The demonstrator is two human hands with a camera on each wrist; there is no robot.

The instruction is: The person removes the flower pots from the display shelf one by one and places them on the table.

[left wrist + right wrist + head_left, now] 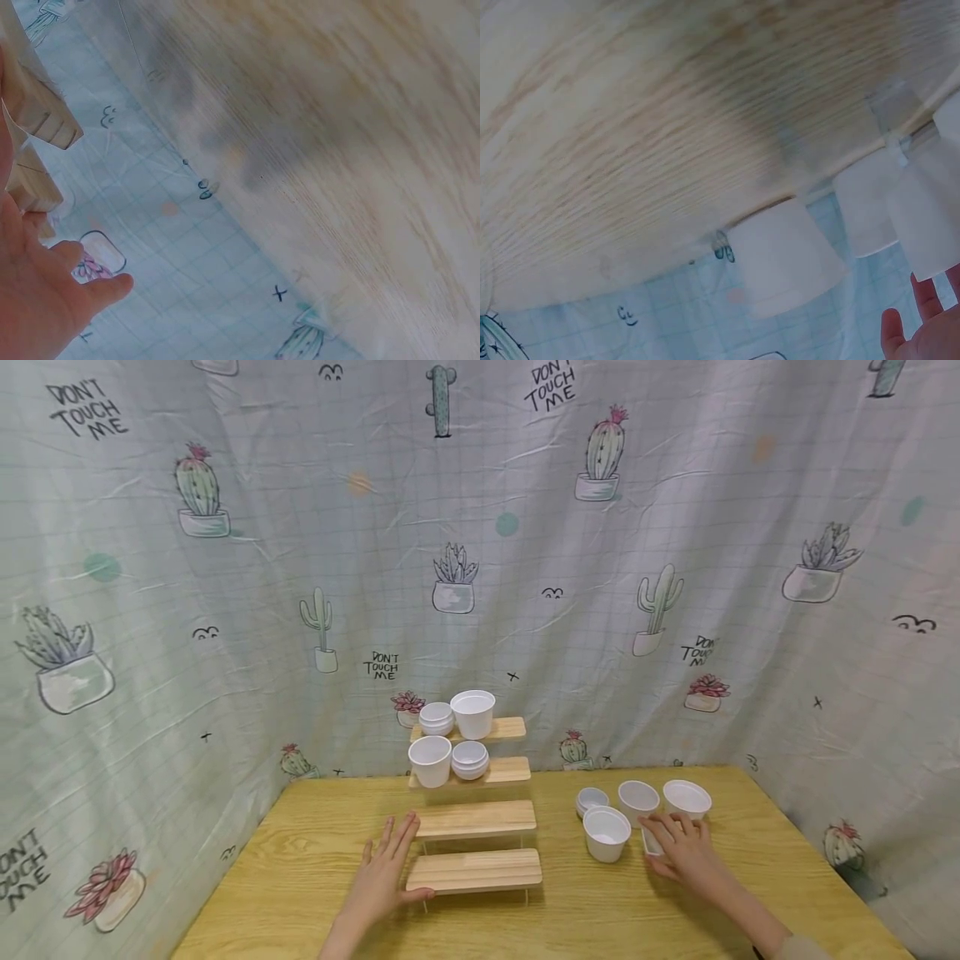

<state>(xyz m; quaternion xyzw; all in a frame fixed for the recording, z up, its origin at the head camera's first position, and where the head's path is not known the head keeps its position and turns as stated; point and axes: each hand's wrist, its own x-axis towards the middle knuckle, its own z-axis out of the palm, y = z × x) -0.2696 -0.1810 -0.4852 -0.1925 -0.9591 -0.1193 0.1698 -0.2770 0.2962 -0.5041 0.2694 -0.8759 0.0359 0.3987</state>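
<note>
White and smooth-walled, the small pot (652, 841) sits at the lower right of the head view, partly covered by the right hand (693, 856). The fingers bend over it and the thumb sits on the near side, so the hand appears to pinch it; the hand hides whether its base meets the tabletop (300, 877). It looks light and stiff, perhaps a little slippery; a light hold just under the rim should suit it. Around it stand three tapered cups (607, 837) and a rounded jar (592, 802). At lower centre, a tiered wooden stand (476, 820) carries two cups and two jars on its upper two steps. The left hand (378, 878) lies along its left edge, fingers straight, thumb by the lowest step, gripping nothing.

In the left wrist view, that hand is at lower left, two digits extended, with the stand's step ends at upper left.

In the right wrist view, fingertips at lower right meet a white pot near its rim; much of the hand is cut off.
</note>
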